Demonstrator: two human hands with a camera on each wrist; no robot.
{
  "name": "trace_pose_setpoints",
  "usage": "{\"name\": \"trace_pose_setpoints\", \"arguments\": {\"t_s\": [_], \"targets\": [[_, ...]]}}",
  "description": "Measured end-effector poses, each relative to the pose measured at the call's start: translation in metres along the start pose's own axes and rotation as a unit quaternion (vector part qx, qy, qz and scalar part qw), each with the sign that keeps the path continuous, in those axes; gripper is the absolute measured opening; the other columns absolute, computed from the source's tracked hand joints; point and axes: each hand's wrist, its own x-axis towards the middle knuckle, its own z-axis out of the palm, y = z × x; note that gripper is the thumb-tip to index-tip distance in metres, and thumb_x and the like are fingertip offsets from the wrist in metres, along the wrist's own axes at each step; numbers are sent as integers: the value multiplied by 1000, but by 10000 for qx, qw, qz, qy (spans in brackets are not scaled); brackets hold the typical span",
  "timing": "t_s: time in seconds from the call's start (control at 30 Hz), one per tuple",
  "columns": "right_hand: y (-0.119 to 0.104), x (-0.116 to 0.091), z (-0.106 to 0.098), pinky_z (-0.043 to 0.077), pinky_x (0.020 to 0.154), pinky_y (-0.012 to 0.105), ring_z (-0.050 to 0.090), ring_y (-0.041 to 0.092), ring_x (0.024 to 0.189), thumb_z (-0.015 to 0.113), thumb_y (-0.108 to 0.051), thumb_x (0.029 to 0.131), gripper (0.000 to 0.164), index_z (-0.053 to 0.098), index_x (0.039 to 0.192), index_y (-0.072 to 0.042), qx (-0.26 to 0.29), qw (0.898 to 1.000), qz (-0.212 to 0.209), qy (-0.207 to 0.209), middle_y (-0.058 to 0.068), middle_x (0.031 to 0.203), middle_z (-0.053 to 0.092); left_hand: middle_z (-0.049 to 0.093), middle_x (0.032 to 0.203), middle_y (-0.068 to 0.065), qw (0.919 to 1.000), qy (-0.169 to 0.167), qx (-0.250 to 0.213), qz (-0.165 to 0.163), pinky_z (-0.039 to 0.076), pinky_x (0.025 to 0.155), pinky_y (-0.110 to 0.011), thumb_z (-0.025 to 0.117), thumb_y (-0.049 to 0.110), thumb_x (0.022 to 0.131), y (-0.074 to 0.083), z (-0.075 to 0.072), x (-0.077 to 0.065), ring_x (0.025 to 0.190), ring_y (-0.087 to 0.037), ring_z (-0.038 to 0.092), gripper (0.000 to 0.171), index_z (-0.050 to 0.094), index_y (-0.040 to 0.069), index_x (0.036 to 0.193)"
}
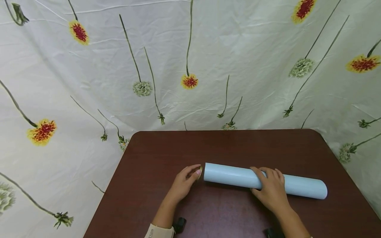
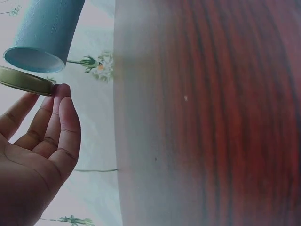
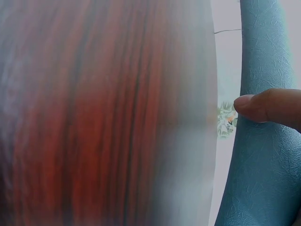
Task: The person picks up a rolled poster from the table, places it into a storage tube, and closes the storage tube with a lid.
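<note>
A long light-blue tube (image 1: 229, 174) lies slantwise over the table, held around its middle by my right hand (image 1: 272, 190). In the right wrist view one finger or thumb (image 3: 270, 107) presses against the tube's textured side (image 3: 263, 174). My left hand (image 1: 181, 185) pinches a round gold lid (image 2: 28, 81) by its rim, close to the tube's left end. The left wrist view shows that end of the tube (image 2: 47, 33) open, with the lid just apart from it. The tube's right end faces away, so whether it is capped cannot be seen.
The dark reddish-brown table (image 1: 166, 148) has rounded far corners. Behind and beside it hangs a white cloth (image 1: 256, 49) printed with flowers. Black wrist devices (image 1: 180, 225) sit at both forearms.
</note>
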Motion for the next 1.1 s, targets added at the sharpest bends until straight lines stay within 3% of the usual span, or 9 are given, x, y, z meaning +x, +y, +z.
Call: {"name": "trace_pose_setpoints", "arguments": {"t_s": [0.2,0.37,0.53,0.63,0.87,1.1], "targets": [[-4,0,0,22,106,60,51,36,113,92,-20,55,84,58,131,-23,7,10000,-19,4,14,117,59,63,113,1,10000,-29,-53,-80,49,85,-24,56,42,96,8,1,0,103,-13,61,37,59,27,130],[-7,1,1,22,106,60,51,35,113,91,-20,55,83,58,131,-22,47,10000,-47,11,14,117,59,63,116,-4,9998,-133,-109,-78,49,84,-23,55,36,98,33,-4,-8,104,-16,62,40,58,16,133],[-9,1,0,23,105,60,52,35,113,92,-20,54,83,58,131,-23,43,10000,-76,39,14,117,59,63,117,-3,9997,-107,-189,-53,48,85,-22,55,34,98,46,-5,-12,104,-12,60,37,58,18,132],[-11,1,0,23,105,60,52,35,112,92,-20,54,83,58,131,-23,44,9999,-84,75,14,116,60,61,118,-4,9991,-97,-412,-13,48,84,-23,54,32,99,42,-3,-10,100,-10,58,36,57,18,132],[-19,0,3,23,105,60,52,34,113,91,-21,55,83,58,131,-24,126,9999,-57,37,12,118,59,50,117,-5,9972,82,-731,-147,41,85,-31,45,28,103,10,14,1,99,-13,47,33,55,25,134],[-27,-3,7,25,104,58,53,34,112,91,-21,53,83,58,130,-25,113,9999,-102,40,11,117,60,51,135,0,9978,97,-642,-94,37,97,-41,34,33,104,10,22,-1,117,-21,47,35,53,22,131]]}}
